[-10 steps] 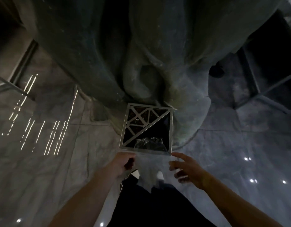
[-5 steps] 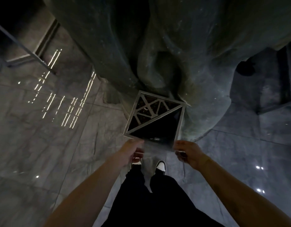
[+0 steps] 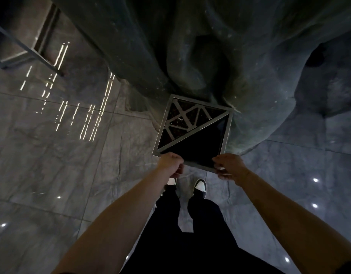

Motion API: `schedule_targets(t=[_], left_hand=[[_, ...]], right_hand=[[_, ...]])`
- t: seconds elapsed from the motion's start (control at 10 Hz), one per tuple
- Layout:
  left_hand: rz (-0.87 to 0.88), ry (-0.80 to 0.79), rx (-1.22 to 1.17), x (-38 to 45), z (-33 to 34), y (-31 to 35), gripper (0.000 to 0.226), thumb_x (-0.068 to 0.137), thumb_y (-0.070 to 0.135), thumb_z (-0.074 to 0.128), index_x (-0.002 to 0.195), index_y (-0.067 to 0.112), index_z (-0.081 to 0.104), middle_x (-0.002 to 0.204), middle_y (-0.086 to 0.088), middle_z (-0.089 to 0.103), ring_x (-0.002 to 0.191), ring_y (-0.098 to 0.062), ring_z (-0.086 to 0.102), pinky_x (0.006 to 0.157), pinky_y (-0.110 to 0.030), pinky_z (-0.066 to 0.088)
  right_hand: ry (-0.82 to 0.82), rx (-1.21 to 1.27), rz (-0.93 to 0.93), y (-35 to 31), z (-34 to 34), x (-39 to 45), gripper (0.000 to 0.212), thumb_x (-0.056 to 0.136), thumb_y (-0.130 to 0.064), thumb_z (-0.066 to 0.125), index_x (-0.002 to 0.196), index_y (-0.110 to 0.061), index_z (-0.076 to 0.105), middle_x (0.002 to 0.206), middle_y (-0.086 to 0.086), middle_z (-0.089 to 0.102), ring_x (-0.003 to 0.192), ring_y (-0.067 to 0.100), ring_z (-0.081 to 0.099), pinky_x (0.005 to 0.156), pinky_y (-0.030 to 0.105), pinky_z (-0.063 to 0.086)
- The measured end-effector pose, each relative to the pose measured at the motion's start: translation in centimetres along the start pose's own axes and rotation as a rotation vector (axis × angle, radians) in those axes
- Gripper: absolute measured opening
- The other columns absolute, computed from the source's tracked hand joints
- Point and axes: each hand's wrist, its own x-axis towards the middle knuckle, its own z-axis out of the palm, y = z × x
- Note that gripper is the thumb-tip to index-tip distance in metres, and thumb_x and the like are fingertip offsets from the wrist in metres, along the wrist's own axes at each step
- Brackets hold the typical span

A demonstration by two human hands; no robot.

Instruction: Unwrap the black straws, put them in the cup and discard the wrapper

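Note:
I stand over a square metal-framed bin (image 3: 160, 131) whose top is split on the diagonal: a lattice half at the back, a dark triangular opening (image 3: 198, 147) at the front. My left hand (image 3: 170, 164) is at the bin's near left corner with its fingers closed. Over the near right edge of the rim, my right hand (image 3: 229, 165) has its fingers curled, and a small pale glint shows at the fingertips. No wrapper, straws or cup can be made out in the dim light.
A large dark sculpted stone-like mass (image 3: 190, 46) rises right behind the bin. Glossy grey marble floor (image 3: 72, 155) spreads left and right. A metal frame (image 3: 32, 50) stands at the far left. My shoes (image 3: 199, 184) are just short of the bin.
A clear crumpled wrapper hung between my hands over the opening a second ago; it no longer shows. Both hands have closed in toward the bin's near rim.

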Motion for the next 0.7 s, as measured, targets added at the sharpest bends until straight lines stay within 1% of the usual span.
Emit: schedule_targets(t=[0.1,0.2,0.3,0.4,0.5,0.6,0.7], left_hand=[[0.01,-0.015,0.01,0.7,0.5,-0.4,0.004,0.092,0.017,0.06,0.096,0.016,0.061,0.071,-0.003,0.063,0.045,-0.01,0.061,0.038,-0.019,0.046],[0.02,-0.028,0.019,0.9,0.8,-0.7,0.011,0.093,0.022,0.057,0.102,0.016,0.062,0.072,-0.002,0.064,0.05,-0.012,0.062,0.043,-0.021,0.047],[0.022,-0.047,0.001,0.7,0.8,-0.8,0.017,0.094,0.023,0.056,0.109,0.017,0.06,0.077,-0.004,0.065,0.059,-0.016,0.062,0.05,-0.025,0.05],[0.011,-0.104,-0.027,0.1,1.0,-0.8,0.029,0.093,0.025,0.057,0.122,0.024,0.053,0.085,-0.005,0.066,0.066,-0.018,0.063,0.057,-0.029,0.051],[0.019,-0.135,0.002,-0.7,1.1,-0.5,0.038,0.092,0.024,0.058,0.129,0.026,0.048,0.083,-0.003,0.064,0.064,-0.016,0.06,0.054,-0.026,0.048],[0.095,-0.1,0.1,-2.0,1.2,-0.8,0.046,0.091,0.02,0.057,0.136,0.021,0.046,0.074,0.001,0.058,0.055,-0.011,0.053,0.042,-0.017,0.04],[0.151,-0.062,0.154,-3.0,0.8,-1.2,0.046,0.091,0.022,0.058,0.135,0.018,0.047,0.077,0.001,0.06,0.059,-0.012,0.056,0.046,-0.019,0.041]], right_hand=[[0.017,-0.024,-0.034,0.5,-0.2,0.2,0.008,0.089,-0.02,0.066,0.095,-0.014,0.063,0.078,0.009,0.064,0.056,0.02,0.061,0.045,0.025,0.053],[0.021,-0.057,-0.053,0.7,-0.5,0.3,0.011,0.094,-0.024,0.056,0.093,-0.014,0.062,0.077,0.009,0.062,0.058,0.022,0.06,0.055,0.03,0.054],[0.014,-0.143,-0.085,0.6,-0.7,0.2,0.013,0.096,-0.024,0.051,0.094,-0.016,0.061,0.076,0.008,0.062,0.059,0.022,0.06,0.057,0.03,0.053],[0.047,-0.196,-0.16,0.8,-1.3,0.0,0.021,0.093,-0.029,0.055,0.109,-0.017,0.062,0.074,0.006,0.065,0.056,0.02,0.06,0.052,0.028,0.051],[0.06,-0.399,-0.235,0.8,-1.8,-0.5,0.027,0.092,-0.031,0.055,0.116,-0.019,0.059,0.08,0.004,0.066,0.062,0.023,0.064,0.055,0.03,0.054],[0.134,-0.715,-0.411,0.7,-2.6,-1.5,0.033,0.091,-0.036,0.055,0.12,-0.021,0.06,0.109,0.009,0.069,0.091,0.028,0.068,0.076,0.034,0.055],[0.16,-0.838,-0.499,0.7,-3.0,-2.3,0.035,0.092,-0.038,0.053,0.123,-0.023,0.059,0.121,0.01,0.067,0.106,0.026,0.063,0.081,0.027,0.046]])
